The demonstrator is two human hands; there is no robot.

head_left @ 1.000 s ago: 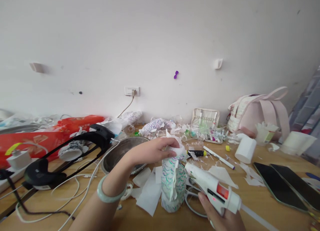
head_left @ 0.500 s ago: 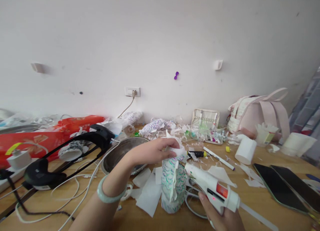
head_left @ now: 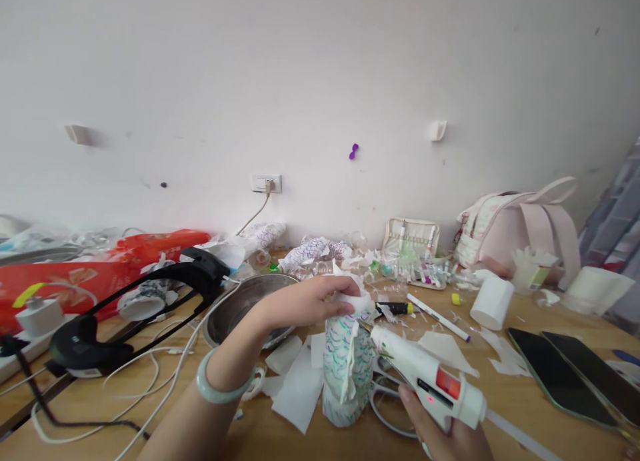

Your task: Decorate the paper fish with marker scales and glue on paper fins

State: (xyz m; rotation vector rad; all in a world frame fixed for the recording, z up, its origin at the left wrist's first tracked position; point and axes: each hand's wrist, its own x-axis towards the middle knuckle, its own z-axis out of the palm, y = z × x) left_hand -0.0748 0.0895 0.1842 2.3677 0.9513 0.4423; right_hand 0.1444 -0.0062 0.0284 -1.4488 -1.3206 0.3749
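A paper-wrapped bottle shape point(head_left: 345, 374), white with green and purple scale-like marks, stands upright on the wooden table. The fingers of my left hand point(head_left: 327, 300) close around its white crumpled top. In my right hand point(head_left: 445, 434) is a white glue gun point(head_left: 425, 374) with an orange window, a small red light and a glue stick protruding from its back. Its nozzle points at the upper right side of the paper-wrapped shape, at or very near the surface. Behind the gun lie scissors point(head_left: 393, 414), partly hidden.
Paper scraps point(head_left: 300, 391) and a metal basin point(head_left: 235, 311) are by my left arm. Further left lie a black headset point(head_left: 80, 348), cables and a red bag point(head_left: 65, 288). To the right are a paper roll point(head_left: 493, 302), two phones point(head_left: 555, 374), a marker point(head_left: 440, 318) and a pink backpack point(head_left: 505, 238).
The glue gun's rear has shifted very slightly right and down. My left hand keeps its hold on the paper-wrapped shape, and little else differs.
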